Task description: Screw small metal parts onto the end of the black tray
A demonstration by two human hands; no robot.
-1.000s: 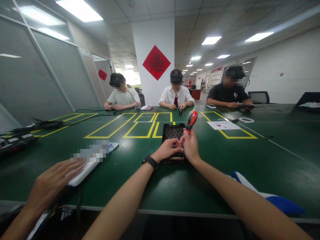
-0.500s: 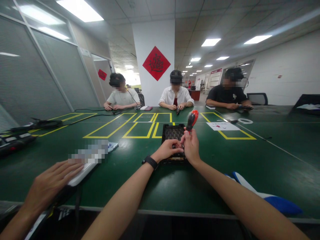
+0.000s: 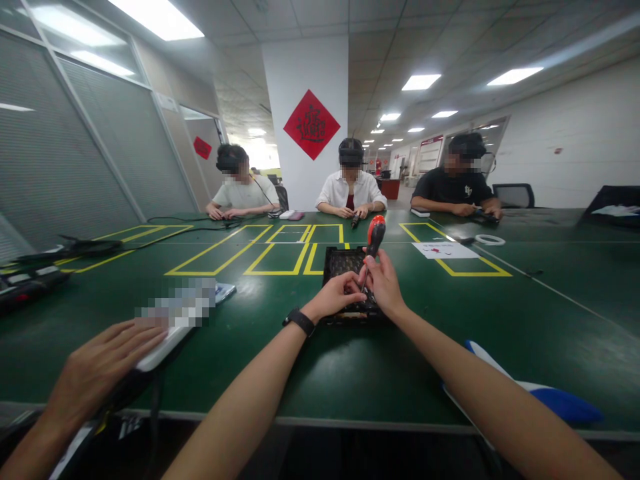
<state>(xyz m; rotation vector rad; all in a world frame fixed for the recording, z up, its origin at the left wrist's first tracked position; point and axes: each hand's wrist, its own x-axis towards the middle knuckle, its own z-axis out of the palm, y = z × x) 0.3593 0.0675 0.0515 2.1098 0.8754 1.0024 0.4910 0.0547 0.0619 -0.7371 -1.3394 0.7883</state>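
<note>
The screwdriver (image 3: pixel 376 233) stood slightly tilted, its red-and-black handle uppermost, above a black tray (image 3: pixel 345 320) on the green table (image 3: pixel 300 373). The fingers of the right hand (image 3: pixel 386 287) were clamped on it below the handle. The left hand (image 3: pixel 337 297) had its fingertips drawn together beside the shaft; whether they gripped anything could not be determined. Both hands obscured part of the tray interior. No brand was legible on the handle. Beyond the grip to the right, a white sheet (image 3: pixel 445 251) bore dark print and red marks, too small to read; a white ring (image 3: pixel 490 240) lay just past it. Far beyond the grip, a red diamond poster (image 3: pixel 311 125) carried black brush characters, and a black shirt (image 3: pixel 440 190) showed a small white emblem. The right forearm partly covered a blue-and-white object (image 3: pixel 565 403). Left of the grip, a co-worker's hand (image 3: pixel 100 363) rested on a white device (image 3: pixel 155 353).
</note>
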